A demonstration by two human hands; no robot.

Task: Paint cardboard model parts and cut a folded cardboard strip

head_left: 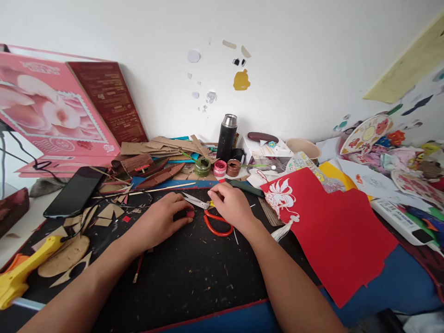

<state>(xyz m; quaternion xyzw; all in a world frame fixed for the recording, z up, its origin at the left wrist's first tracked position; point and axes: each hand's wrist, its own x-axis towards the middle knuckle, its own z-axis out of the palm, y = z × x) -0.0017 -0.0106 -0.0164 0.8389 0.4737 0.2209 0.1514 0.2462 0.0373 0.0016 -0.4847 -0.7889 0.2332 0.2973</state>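
My left hand (159,219) is over the black mat, with its fingers curled and closed round a small red piece (190,214) that shows by the thumb and fingertips. My right hand (231,203) has its fingers curled in a pinch; whatever lies between them is too small or hidden to name. Scissors with orange-red handles (218,231) lie on the mat between my hands. Their blades point toward my left hand, and my right fingers cover part of the pivot area. A tiny red scrap (126,218) is left of my left hand.
Paint jars (219,168) and a black thermos (226,138) stand behind my hands. Cardboard scraps (106,212), a phone (76,192) and a yellow glue gun (31,268) are at left. A large red sheet (342,231) and a power strip (398,221) lie at right.
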